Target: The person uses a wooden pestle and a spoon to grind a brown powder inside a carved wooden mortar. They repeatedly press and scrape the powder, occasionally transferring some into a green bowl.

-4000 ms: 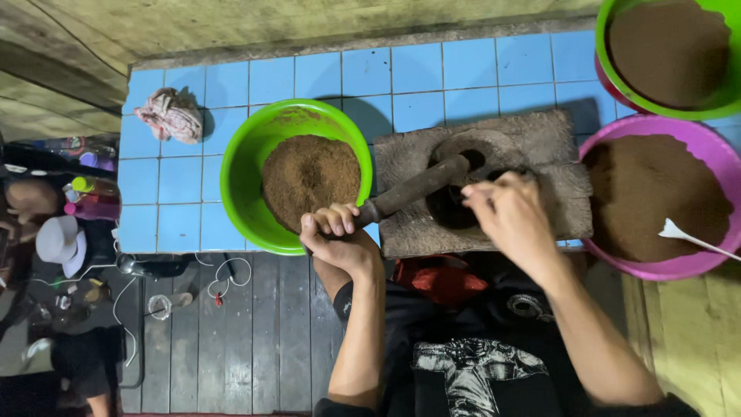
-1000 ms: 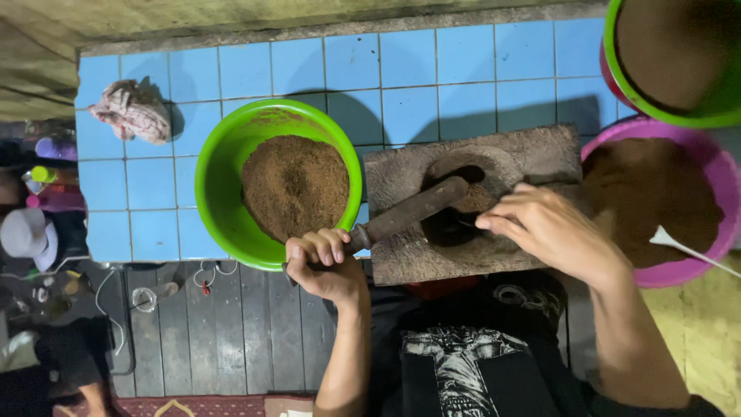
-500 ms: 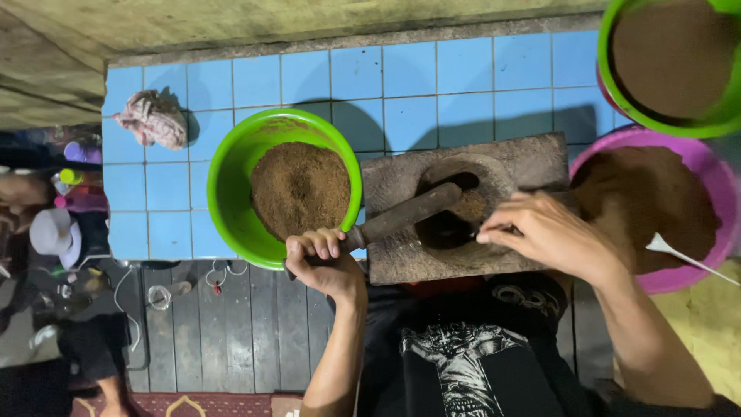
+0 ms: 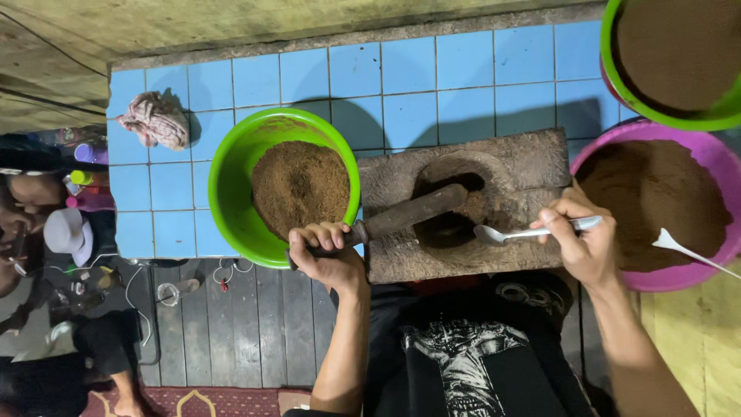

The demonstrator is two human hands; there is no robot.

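1. Two hands work at a stone mortar block (image 4: 463,208) that lies just beyond the wearer's dark printed shirt (image 4: 463,355).
2. Left hand (image 4: 328,251): fingers (image 4: 312,235) clenched around the near end of a dark pestle (image 4: 405,216). The pestle slants away from these fingers, and its thick end rests in the block's hollow (image 4: 448,208).
3. Right hand (image 4: 583,239): fingers (image 4: 559,224) pinch the handle of a metal spoon (image 4: 532,230). The spoon's bowl points away from the fingertips and lies at the near rim of the hollow, close to the pestle's head.
4. Just beyond the left fingers stands a green basin (image 4: 231,185) that holds a heap of brown powder (image 4: 297,185). The left knuckles overlap its near rim.
5. Just beside the right fingers, on their outer side, stands a purple basin (image 4: 698,278) filled with darker brown powder. A white spoon (image 4: 683,249) lies across its near rim.
6. Farther out from the right hand, a second green basin (image 4: 679,116) of brown powder overlaps the purple one.
7. All stand on blue tiles (image 4: 386,69). A crumpled pink cloth (image 4: 154,120) lies well beyond the left fingers, on their outer side.
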